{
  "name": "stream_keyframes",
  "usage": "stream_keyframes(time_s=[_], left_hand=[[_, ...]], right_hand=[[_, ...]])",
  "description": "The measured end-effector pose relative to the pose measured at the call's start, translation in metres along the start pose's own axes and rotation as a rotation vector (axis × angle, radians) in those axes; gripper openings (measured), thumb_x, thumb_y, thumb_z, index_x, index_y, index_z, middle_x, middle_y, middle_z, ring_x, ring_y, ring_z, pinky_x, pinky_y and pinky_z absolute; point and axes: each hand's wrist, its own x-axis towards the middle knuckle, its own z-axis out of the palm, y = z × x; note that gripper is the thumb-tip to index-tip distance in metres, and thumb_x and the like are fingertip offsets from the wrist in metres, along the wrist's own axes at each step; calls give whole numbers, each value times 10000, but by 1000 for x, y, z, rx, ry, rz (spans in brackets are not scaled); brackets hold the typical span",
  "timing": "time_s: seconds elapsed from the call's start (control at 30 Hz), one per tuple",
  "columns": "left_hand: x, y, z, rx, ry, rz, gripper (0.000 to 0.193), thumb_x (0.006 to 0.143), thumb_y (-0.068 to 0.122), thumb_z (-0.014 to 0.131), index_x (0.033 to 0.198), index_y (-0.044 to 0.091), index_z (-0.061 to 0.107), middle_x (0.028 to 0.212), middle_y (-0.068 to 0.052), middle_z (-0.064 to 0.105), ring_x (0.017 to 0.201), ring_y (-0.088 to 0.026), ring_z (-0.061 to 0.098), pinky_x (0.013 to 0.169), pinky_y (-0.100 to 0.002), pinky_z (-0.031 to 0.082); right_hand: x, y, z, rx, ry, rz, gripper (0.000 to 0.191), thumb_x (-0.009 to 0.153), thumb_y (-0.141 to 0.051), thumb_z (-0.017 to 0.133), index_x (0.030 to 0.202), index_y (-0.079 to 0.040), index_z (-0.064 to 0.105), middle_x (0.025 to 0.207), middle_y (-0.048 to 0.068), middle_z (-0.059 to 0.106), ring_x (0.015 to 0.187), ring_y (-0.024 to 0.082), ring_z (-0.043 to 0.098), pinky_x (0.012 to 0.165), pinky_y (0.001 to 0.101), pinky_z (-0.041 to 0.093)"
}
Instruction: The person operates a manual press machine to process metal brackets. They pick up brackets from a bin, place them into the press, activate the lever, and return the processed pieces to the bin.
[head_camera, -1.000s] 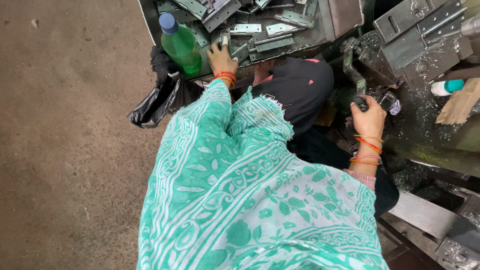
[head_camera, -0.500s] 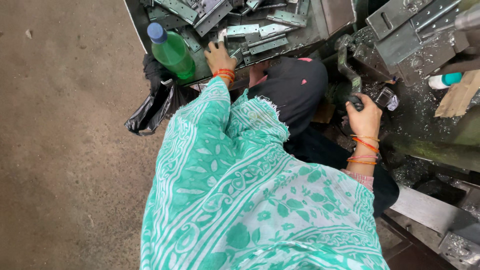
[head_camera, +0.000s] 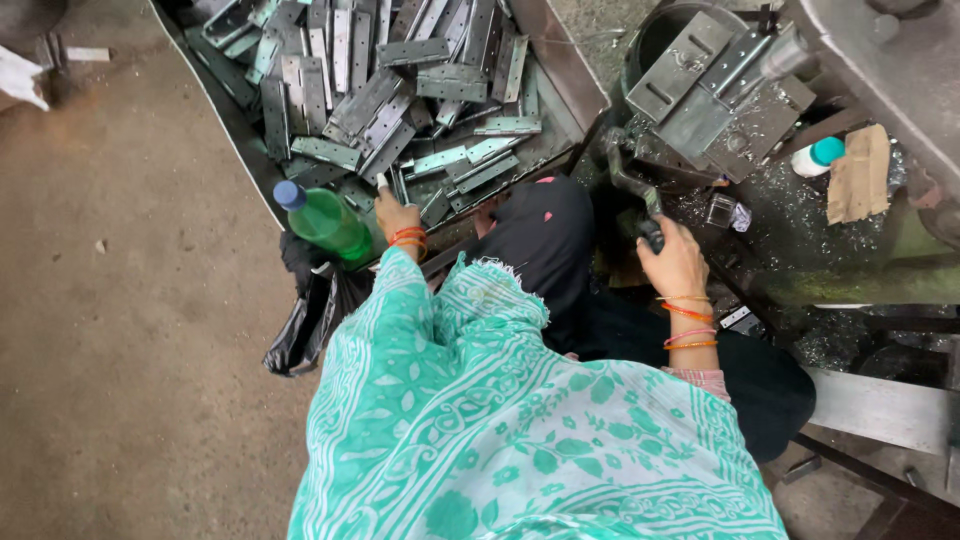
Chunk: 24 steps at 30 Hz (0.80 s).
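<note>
The left hand (head_camera: 398, 217) reaches into the near edge of a metal tray (head_camera: 568, 75) heaped with grey hinge plates (head_camera: 385, 100), its fingers closed on one plate whose long axis points away from the person; most of that plate is hidden among the others. The right hand (head_camera: 675, 265) is wrapped around the dark lever handle (head_camera: 632, 185) of a press machine (head_camera: 720, 95), the lever rising up and leftward. A green plastic bottle (head_camera: 325, 222) leans at the tray's near-left corner.
</note>
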Motion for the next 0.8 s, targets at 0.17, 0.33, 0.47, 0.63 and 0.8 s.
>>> stream_keyframes(time_s=[0.17,0.33,0.47,0.63,0.8], left_hand=[[6,5,-19,-129,-19,-70,689,754,129,751,1405,23,553,1089,-252,688,1018,-433,663,929,-499,525],[5,12,-31,-406,-11,-50,728,678,124,752,1367,-41,585,1102,-210,745,946,-320,732,907,-396,552],[2,28,-34,-711,-57,217,702,765,-1,795,1426,-78,570,1172,-206,714,1007,-280,687,852,-392,528],[1,82,-25,-1106,-408,134,711,810,-96,702,1494,-7,528,1007,-80,673,829,-120,633,709,-252,568],[-8,155,18,-996,-584,328,677,839,-69,744,1486,-23,550,1036,-61,647,872,-118,601,753,-260,528]], right_hand=[[-5,7,1,15,-13,28,475,869,-353,722,1307,-184,651,1243,143,678,1098,428,652,888,537,534],[-12,13,3,5,-32,48,484,858,-374,731,1299,-191,653,1223,144,681,1099,423,652,893,533,534],[-18,12,4,-2,-58,56,493,844,-378,733,1298,-201,657,1217,148,686,1110,418,656,914,531,534],[-16,13,7,-27,-137,75,582,823,-410,747,1355,-216,611,1229,181,672,1118,421,652,915,535,536],[-4,15,13,-70,-216,82,580,830,-431,748,1349,-214,605,1215,204,656,1102,463,642,911,549,533]])
